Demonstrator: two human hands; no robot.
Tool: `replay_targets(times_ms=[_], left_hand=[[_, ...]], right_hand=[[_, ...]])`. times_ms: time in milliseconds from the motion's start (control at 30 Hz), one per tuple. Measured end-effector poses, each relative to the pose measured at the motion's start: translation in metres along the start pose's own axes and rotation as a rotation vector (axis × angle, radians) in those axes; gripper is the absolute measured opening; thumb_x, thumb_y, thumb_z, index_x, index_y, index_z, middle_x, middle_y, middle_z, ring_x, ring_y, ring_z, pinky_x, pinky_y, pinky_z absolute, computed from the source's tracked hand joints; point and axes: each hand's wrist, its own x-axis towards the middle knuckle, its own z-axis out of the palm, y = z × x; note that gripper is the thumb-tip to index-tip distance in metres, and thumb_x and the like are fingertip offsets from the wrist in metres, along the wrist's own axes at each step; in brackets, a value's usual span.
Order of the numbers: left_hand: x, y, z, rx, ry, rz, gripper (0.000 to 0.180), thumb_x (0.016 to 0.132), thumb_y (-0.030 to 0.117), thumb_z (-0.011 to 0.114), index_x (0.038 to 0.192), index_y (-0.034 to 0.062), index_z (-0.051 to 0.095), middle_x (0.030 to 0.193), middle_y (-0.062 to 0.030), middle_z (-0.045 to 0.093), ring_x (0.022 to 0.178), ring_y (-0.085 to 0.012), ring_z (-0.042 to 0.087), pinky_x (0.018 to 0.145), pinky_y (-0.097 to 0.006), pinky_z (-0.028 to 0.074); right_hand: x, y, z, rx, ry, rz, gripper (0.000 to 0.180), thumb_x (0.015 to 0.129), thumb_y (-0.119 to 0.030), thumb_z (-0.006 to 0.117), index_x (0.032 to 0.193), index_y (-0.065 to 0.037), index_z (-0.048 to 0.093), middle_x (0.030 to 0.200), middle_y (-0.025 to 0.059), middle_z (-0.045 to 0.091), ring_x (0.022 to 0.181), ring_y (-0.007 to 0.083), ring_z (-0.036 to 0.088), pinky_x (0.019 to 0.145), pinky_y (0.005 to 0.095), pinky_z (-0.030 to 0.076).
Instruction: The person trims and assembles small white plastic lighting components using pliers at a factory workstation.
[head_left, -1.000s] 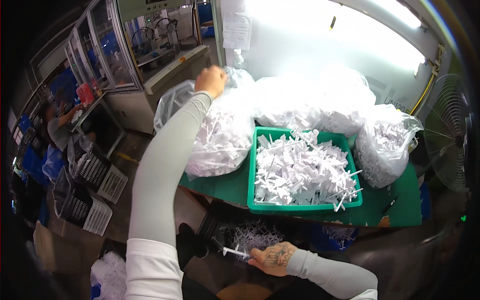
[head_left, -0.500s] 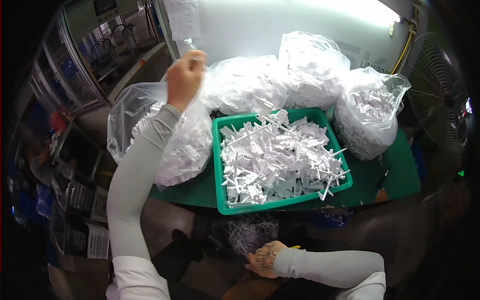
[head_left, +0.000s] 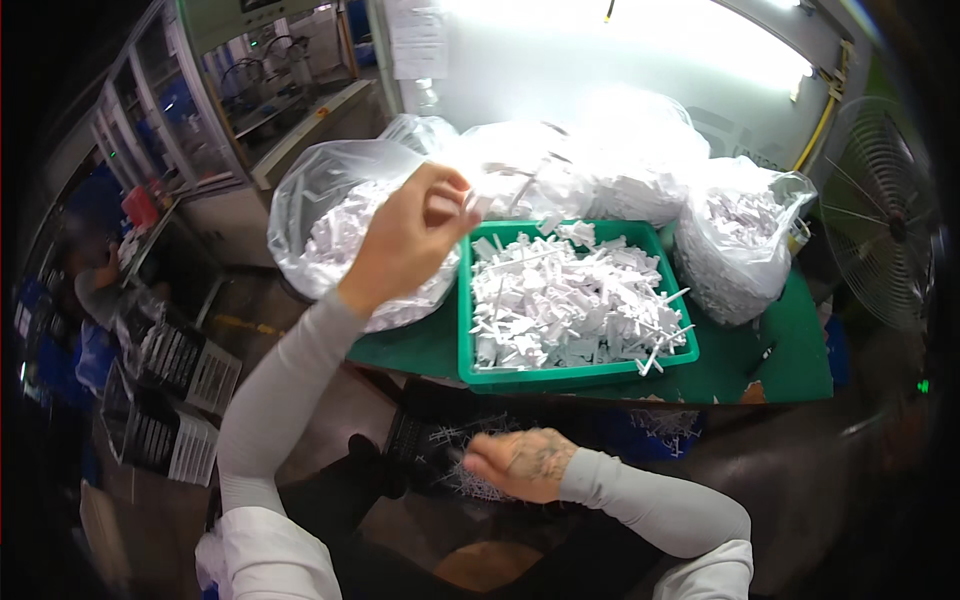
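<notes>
My left hand [head_left: 412, 235] is raised over the near rim of the left plastic bag [head_left: 385, 205], its fingers curled toward the thumb. A pale blur shows at the fingertips, and I cannot make out what it is. Beside that hand stands a green tray [head_left: 570, 377], heaped with small white plastic parts [head_left: 570, 300]. My right hand [head_left: 528, 463] is low, below the table edge, above a dark crate [head_left: 405, 440] of thin white plastic sprues [head_left: 475, 485]. Its fingers are smeared by motion and partly hidden.
More clear bags of white parts, among them the right bag [head_left: 735, 240], line the back of the green table [head_left: 790, 350]. A caged fan [head_left: 890, 220] stands at right. Slotted crates [head_left: 185, 445] sit on the floor at left, near another person [head_left: 100, 280]. A blue bin [head_left: 655, 440] holds sprues.
My left hand has come down and right, from near the bottle at the back to beside the tray. My right hand has risen slightly. The whole view has shifted.
</notes>
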Motion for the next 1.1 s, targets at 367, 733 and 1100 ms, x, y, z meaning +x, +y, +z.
replay_targets(times_ms=[367,733,1100], left_hand=[[-0.162,0.037,0.003,-0.710,-0.046,-0.547,0.035,0.098,0.005,0.060,0.132,-0.0008,0.054,0.114,-0.0135,0.067,0.090,-0.0149,0.068,0.078,-0.029,0.059],[-0.177,0.032,0.014,-0.937,-0.162,-0.546,0.036,0.102,0.012,0.056,0.134,-0.0034,0.051,0.119,-0.0115,0.064,0.100,-0.0141,0.064,0.088,-0.030,0.056],[-0.181,0.030,0.020,-0.914,-0.114,-0.584,0.033,0.101,0.008,0.056,0.132,-0.0042,0.051,0.122,-0.0133,0.064,0.105,-0.0166,0.064,0.085,-0.031,0.058]], right_hand=[[-0.014,-0.008,-0.015,0.418,0.634,-0.080,0.026,0.104,-0.020,0.049,0.121,-0.002,0.057,0.083,0.0140,0.064,0.071,0.0228,0.064,0.068,0.0320,0.050],[-0.007,-0.013,0.000,0.392,0.622,-0.154,0.031,0.105,-0.019,0.048,0.127,0.002,0.055,0.091,0.0168,0.066,0.078,0.0271,0.067,0.073,0.0337,0.052],[-0.010,-0.019,-0.003,0.393,0.526,-0.018,0.029,0.106,-0.021,0.044,0.125,0.000,0.055,0.081,0.0161,0.065,0.069,0.0295,0.066,0.065,0.0346,0.051]])
